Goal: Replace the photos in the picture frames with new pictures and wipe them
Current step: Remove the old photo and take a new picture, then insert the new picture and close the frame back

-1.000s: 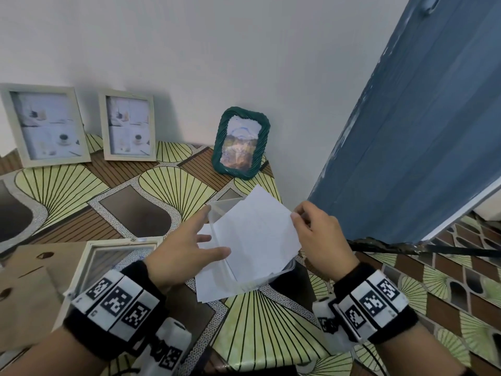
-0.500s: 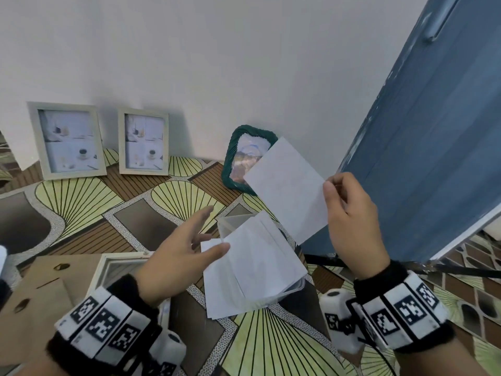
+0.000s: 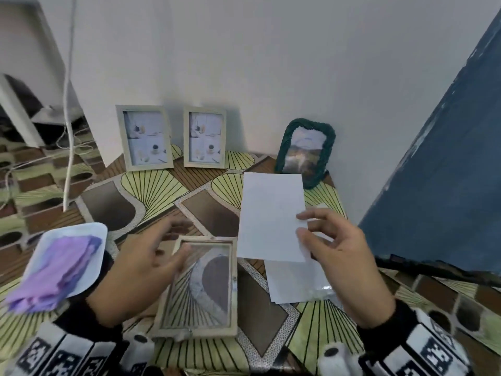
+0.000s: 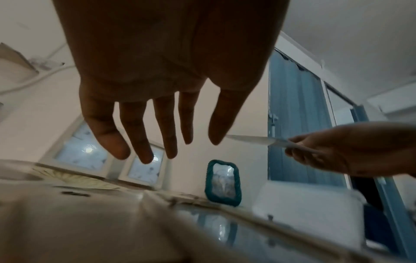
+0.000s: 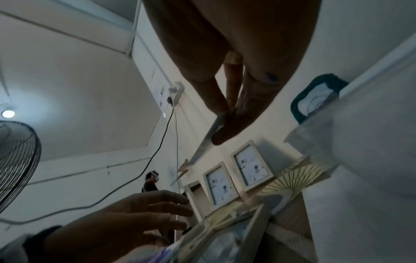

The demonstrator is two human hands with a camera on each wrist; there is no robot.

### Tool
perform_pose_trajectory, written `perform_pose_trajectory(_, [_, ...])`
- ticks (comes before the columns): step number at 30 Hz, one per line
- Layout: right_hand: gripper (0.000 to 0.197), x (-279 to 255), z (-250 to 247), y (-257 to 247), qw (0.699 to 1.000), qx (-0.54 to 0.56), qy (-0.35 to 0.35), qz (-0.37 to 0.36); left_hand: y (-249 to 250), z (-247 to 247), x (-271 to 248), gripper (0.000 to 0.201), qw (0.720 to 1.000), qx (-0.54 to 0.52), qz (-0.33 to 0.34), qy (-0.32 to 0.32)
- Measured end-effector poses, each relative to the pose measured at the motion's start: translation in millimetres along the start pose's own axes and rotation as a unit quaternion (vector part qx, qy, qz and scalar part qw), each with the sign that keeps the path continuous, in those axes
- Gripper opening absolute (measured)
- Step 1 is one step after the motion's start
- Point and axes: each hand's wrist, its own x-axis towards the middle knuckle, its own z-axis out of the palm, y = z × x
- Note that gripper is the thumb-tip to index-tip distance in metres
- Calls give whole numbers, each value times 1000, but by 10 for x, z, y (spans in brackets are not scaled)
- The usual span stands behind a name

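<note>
Table point(image 3: 151, 183) under a patterned cloth of green fans and brown panels. Far edge: two pale frames point(image 3: 145, 137) point(image 3: 204, 137) and a green woven frame point(image 3: 305, 156), upright against the wall. Near centre: open wooden frame point(image 3: 200, 287), flat. Right of it, white sheets point(image 3: 292, 283). Near left: white tray point(image 3: 84, 275) with purple cloth point(image 3: 57, 272).

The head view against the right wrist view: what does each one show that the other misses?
Only the head view shows the purple cloth on its white tray at the left and the full blank face of the white sheet.

Only the right wrist view shows the standing fan, the ceiling lamp and the wall socket with its cables; the sheet appears edge-on there.

Both show the right hand pinching the sheet, the open left hand, the two pale upright frames and the green frame.
</note>
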Motion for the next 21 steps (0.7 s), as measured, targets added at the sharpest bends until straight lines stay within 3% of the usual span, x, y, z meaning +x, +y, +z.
perform_pose_trajectory(2, [19, -37, 140, 80, 999, -20, -26, 10, -114, -77, -114, 39, 997, 71, 7, -21])
perform_pose_trajectory(4, [20, -63, 270, 147, 997, -55, -54, 21, -225, -120, -210, 54, 984, 155, 15, -83])
perform_pose_trajectory(8, [17, -95, 497, 238, 981, -166, -105, 7, -430, -140, -329, 78, 922, 324, -22, -213])
perform_pose_trajectory(12, [28, -81, 649, 252, 956, -262, -128, -9, -528, -170, -355, 83, 916, 338, -13, -215])
perform_pose_trajectory(21, [28, -149, 674, 209, 939, -281, -197, 6, -600, -154, -394, 85, 942, 283, -28, -177])
